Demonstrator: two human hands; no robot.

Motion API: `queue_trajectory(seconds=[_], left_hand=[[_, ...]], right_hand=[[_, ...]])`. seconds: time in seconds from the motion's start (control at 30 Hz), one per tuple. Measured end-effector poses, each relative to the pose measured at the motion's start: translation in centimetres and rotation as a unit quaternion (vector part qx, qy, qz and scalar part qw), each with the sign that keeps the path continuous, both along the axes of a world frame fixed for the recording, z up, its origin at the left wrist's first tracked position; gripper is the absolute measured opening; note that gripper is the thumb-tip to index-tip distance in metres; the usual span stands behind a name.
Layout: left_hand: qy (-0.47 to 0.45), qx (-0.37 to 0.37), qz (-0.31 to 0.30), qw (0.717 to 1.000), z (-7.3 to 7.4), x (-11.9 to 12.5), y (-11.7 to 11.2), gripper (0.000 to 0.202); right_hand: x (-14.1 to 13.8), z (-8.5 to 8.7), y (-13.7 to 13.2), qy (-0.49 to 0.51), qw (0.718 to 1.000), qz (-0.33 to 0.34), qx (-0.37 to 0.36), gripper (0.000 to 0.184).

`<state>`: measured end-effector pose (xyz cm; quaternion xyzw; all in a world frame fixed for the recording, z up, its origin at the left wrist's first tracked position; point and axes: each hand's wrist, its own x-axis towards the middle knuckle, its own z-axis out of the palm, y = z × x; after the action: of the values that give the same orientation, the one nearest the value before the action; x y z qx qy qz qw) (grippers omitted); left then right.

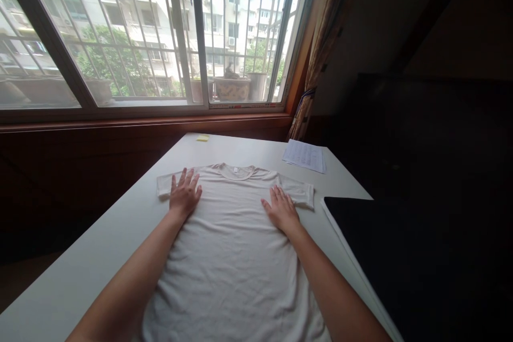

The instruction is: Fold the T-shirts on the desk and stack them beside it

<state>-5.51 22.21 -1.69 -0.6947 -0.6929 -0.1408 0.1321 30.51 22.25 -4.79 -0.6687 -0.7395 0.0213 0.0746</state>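
Observation:
A white short-sleeved T-shirt (234,246) lies spread out on a white table (108,240), its neckline away from me and both sleeves stretched to the sides. Soft wrinkles run across the chest and body. My left hand (185,193) lies flat near the left sleeve and shoulder, fingers spread. On the opposite side, my right hand (281,209) rests flat by the right armpit, fingers extended and holding nothing. The shirt's lower hem is out of view at the bottom.
Sheets of printed paper (305,156) lie at the table's far right. A small yellow sticky-note pad (202,138) sits at the far edge. Something flat and black (360,246) is along the right side. Beyond stand a barred window (240,37) and a tied curtain (316,59).

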Motion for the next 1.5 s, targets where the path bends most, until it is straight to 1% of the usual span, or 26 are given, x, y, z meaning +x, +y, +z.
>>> queue_trajectory(seconds=[0.03, 0.07, 0.13, 0.2, 0.3, 0.37, 0.43, 0.5, 0.6, 0.7, 0.83, 0.97, 1.13, 1.33, 1.37, 1.5], left_hand=[[0.010, 0.019, -0.026, 0.999, 0.1, 0.3, -0.5, 0.051], [0.015, 0.022, -0.052, 0.998, 0.1, 0.6, -1.1, 0.050], [0.015, -0.002, -0.097, 0.995, -0.3, 1.2, -2.2, 0.049], [0.006, -0.045, -0.119, 0.992, -1.2, 1.6, -3.3, 0.050], [-0.006, -0.082, -0.108, 0.991, -2.4, 1.7, -4.5, 0.054], [-0.007, -0.096, -0.094, 0.991, -2.7, 1.5, -4.9, 0.056], [-0.006, -0.113, -0.084, 0.990, -2.6, 1.4, -5.1, 0.057], [-0.005, -0.124, -0.082, 0.989, -2.4, 1.3, -5.1, 0.059], [-0.005, -0.128, -0.087, 0.988, -2.1, 1.3, -5.0, 0.061], [-0.005, -0.132, -0.090, 0.987, -2.1, 1.2, -5.0, 0.062], [-0.007, -0.137, -0.093, 0.986, -2.1, 1.2, -4.9, 0.063], [-0.003, -0.146, -0.091, 0.985, -1.7, 1.1, -5.1, 0.063], [0.000, -0.148, -0.088, 0.985, -1.5, 1.1, -5.6, 0.062], [-0.003, -0.144, -0.088, 0.986, -1.7, 0.9, -5.5, 0.063], [-0.004, -0.145, -0.087, 0.986, -1.7, 0.9, -5.5, 0.063], [-0.002, -0.146, -0.091, 0.985, -1.7, 0.7, -5.1, 0.064]], right_hand=[[0.0, 0.0, 0.0, 0.000, 1.000, 0.001, 0.000, 0.078], [0.0, 0.0, 0.0, -0.001, 1.000, 0.001, 0.001, 0.078], [0.1, 0.0, 0.1, -0.001, 1.000, 0.003, 0.003, 0.078], [0.0, 0.1, 0.1, -0.001, 1.000, 0.003, 0.007, 0.078], [-0.2, 0.5, -0.1, -0.002, 1.000, -0.002, 0.021, 0.076], [-0.6, 0.9, -0.6, -0.003, 0.999, -0.008, 0.039, 0.072], [-1.3, 1.2, -1.6, -0.005, 0.998, -0.010, 0.059, 0.069], [-2.0, 1.2, -3.1, -0.006, 0.997, -0.006, 0.070, 0.066], [-2.6, 0.6, -6.0, -0.006, 0.998, 0.022, 0.054, 0.067], [-2.6, 0.0, -8.6, -0.003, 0.998, 0.052, 0.033, 0.072], [-2.2, 0.2, -10.1, 0.000, 0.998, 0.056, 0.018, 0.073], [-2.3, 0.8, -10.3, -0.002, 0.999, 0.046, 0.006, 0.074], [-2.7, 0.9, -10.2, 0.001, 0.999, 0.035, -0.018, 0.076], [-2.9, 1.1, -9.3, 0.034, 0.996, 0.061, -0.053, 0.079], [-2.8, 1.1, -8.9, 0.044, 0.996, 0.060, -0.046, 0.077], [-1.3, 0.6, -6.9, 0.093, 0.993, 0.072, 0.027, 0.068]])
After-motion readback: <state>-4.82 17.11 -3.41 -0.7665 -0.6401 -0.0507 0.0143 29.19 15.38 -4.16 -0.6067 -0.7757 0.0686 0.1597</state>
